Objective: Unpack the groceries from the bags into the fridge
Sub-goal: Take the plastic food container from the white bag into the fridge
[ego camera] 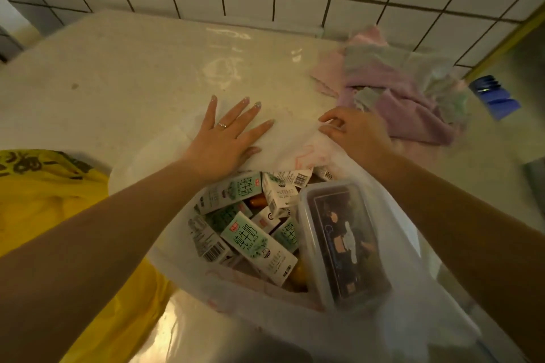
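Groceries sit in one white plastic bag lying open on the pale countertop; one yellow bag lies just left of it; one heap of pink and green cloths rests at the counter's far right, near a blue object too blurred to identify. Inside the white bag: one clear lidded container along the right side, and at least seven milk cartons jumbled beside it, with something orange partly hidden beneath them. Left hand presses flat on the bag's far flap, fingers straight and spread; right hand pinches that same flap, fingers curled on the plastic; both hands lie beyond the cartons, touching none.
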The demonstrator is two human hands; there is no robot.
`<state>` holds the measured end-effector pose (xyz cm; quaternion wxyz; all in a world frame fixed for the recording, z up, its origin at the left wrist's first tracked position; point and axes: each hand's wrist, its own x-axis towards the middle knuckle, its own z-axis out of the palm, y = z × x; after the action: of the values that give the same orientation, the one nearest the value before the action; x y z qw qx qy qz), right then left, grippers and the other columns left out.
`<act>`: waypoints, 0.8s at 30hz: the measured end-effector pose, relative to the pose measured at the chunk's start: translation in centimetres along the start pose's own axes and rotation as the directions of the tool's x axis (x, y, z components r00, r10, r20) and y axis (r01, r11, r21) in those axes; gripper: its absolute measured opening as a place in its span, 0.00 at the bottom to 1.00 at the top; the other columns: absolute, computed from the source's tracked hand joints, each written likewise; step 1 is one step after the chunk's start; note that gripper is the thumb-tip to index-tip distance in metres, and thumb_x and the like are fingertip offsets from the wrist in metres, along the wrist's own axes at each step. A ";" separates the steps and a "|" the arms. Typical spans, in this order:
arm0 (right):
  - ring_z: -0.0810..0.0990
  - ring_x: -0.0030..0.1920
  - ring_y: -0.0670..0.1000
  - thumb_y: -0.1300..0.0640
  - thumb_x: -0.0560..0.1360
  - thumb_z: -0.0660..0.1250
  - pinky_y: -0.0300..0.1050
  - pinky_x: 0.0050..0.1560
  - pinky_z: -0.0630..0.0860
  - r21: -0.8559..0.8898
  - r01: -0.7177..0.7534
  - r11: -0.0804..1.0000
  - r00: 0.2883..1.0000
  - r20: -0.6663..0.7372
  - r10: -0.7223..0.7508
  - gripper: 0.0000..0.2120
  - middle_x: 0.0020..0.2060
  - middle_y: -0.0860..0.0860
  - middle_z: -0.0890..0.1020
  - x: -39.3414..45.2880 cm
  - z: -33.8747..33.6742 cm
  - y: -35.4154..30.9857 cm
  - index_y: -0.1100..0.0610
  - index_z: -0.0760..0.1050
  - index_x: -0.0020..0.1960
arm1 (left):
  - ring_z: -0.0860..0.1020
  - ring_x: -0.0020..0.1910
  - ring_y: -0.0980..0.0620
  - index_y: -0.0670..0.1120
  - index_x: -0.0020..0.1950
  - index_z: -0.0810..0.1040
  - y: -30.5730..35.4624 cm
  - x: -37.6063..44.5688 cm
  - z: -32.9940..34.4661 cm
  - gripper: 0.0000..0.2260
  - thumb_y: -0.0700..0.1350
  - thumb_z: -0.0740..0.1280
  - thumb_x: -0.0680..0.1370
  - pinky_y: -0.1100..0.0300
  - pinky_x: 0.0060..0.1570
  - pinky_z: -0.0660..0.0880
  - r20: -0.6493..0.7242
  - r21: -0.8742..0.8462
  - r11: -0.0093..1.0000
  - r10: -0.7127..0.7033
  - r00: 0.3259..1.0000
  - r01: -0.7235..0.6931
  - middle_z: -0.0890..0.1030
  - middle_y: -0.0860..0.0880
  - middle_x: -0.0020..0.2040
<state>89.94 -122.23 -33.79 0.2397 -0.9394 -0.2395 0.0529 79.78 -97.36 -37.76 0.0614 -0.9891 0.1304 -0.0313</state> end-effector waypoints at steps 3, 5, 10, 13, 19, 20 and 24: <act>0.79 0.46 0.47 0.48 0.74 0.67 0.45 0.49 0.74 0.002 -0.052 0.999 0.998 0.046 0.052 0.10 0.41 0.44 0.80 1.6 1.3 1.4 0.48 0.79 0.54 | 0.51 0.76 0.48 0.55 0.76 0.52 -1.0 0.7 1.1 0.28 0.62 0.38 0.79 0.40 0.72 0.42 0.101 -0.072 0.996 -0.051 0.994 0.059 0.56 0.47 0.77; 0.78 0.45 0.46 0.47 0.73 0.68 0.45 0.47 0.74 -0.022 -0.077 0.997 0.991 0.106 0.079 0.11 0.40 0.42 0.78 2.2 2.3 2.5 0.48 0.78 0.54 | 0.54 0.75 0.51 0.56 0.77 0.50 -1.1 1.0 1.5 0.30 0.64 0.34 0.77 0.44 0.73 0.46 0.235 -0.178 0.976 -0.081 0.969 0.125 0.57 0.50 0.76; 0.77 0.44 0.44 0.47 0.71 0.70 0.38 0.39 0.69 -0.041 -0.070 0.997 0.970 0.231 0.077 0.12 0.42 0.43 0.80 2.3 3.6 3.7 0.49 0.77 0.53 | 0.68 0.69 0.46 0.54 0.76 0.55 -0.8 0.9 1.1 0.34 0.68 0.36 0.75 0.48 0.67 0.62 0.337 -0.289 0.930 -0.124 0.933 0.228 0.69 0.47 0.71; 0.77 0.46 0.43 0.45 0.71 0.70 0.43 0.48 0.74 -0.065 -0.029 0.997 0.968 0.247 0.044 0.16 0.50 0.44 0.81 2.0 2.4 3.4 0.47 0.76 0.57 | 0.60 0.74 0.48 0.53 0.76 0.55 -0.6 0.6 0.0 0.37 0.68 0.33 0.72 0.43 0.73 0.49 0.237 -0.213 0.958 -0.141 0.961 0.193 0.65 0.48 0.74; 0.71 0.64 0.50 0.43 0.74 0.65 0.42 0.61 0.65 -0.179 0.248 0.952 0.951 0.233 -0.204 0.23 0.63 0.46 0.73 -0.6 -5.0 2.6 0.46 0.69 0.67 | 0.56 0.75 0.48 0.49 0.73 0.64 3.8 -1.2 -4.9 0.33 0.66 0.43 0.76 0.39 0.72 0.47 -0.084 -0.291 0.943 -0.195 0.977 0.163 0.65 0.47 0.73; 0.71 0.65 0.51 0.42 0.74 0.63 0.45 0.64 0.65 -0.194 0.325 0.926 0.931 0.235 -0.278 0.22 0.64 0.46 0.73 -1.4 -6.1 2.7 0.45 0.69 0.67 | 0.57 0.75 0.48 0.48 0.73 0.65 5.2 -1.8 -5.7 0.32 0.65 0.45 0.77 0.39 0.72 0.47 -0.109 -0.310 0.938 -0.195 0.975 0.153 0.66 0.47 0.73; 0.73 0.62 0.49 0.50 0.74 0.68 0.42 0.67 0.57 -0.244 0.651 0.719 0.756 0.294 -0.585 0.17 0.61 0.50 0.78 -5.7 -8.5 3.1 0.53 0.77 0.61 | 0.54 0.75 0.49 0.48 0.73 0.64 12.9 -4.6 -7.4 0.32 0.66 0.42 0.78 0.38 0.72 0.46 -0.106 -0.320 0.937 -0.182 0.978 0.140 0.64 0.48 0.74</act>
<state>88.05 -130.93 -27.89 0.0574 -0.8207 -0.5681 0.0208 71.53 -109.37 -32.34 -0.1064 -0.9894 0.0558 -0.0816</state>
